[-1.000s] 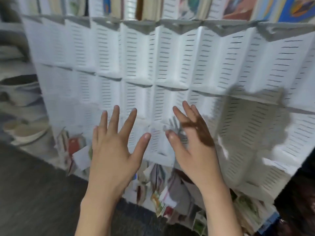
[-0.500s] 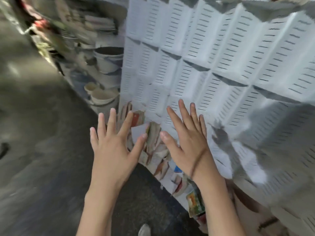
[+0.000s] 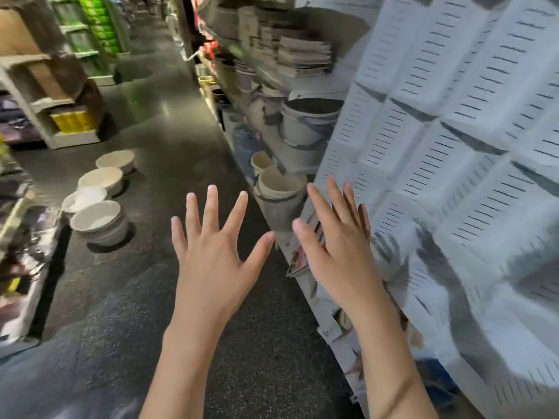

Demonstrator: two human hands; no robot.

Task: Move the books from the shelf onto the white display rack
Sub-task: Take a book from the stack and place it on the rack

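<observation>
We see both hands raised in the lower middle of the frame, backs toward us. The left hand (image 3: 211,258) has its fingers straight and fanned wide over the dark floor (image 3: 127,297), holding nothing. The right hand (image 3: 335,252) is just beside it, fingers straight and close together, also holding nothing; its far edge lies against or just in front of the rack (image 3: 453,146), and we cannot tell whether it touches. The rack fills the right side of the frame, a white wall of slotted pockets stepping down in rows; the hands cast grey shadows on its lower part. Books (image 3: 302,255) show below the rack, from behind the right hand down toward the lower right: thin, colourful covers leaning in a low row at floor level, blurred too much for us to read. Left of the rack, in the upper middle of the frame, a shelf (image 3: 272,86) runs away from us, carrying stacked papers (image 3: 304,57), a large pale bucket (image 3: 308,122) and smaller pale pots (image 3: 278,182) just beyond the fingertips of the right hand. On the floor at the left of the frame sit several shallow white bowls (image 3: 96,219), some stacked. More shelving with yellow and green packages stands at the upper left, and blurred goods fill the lower left edge.
</observation>
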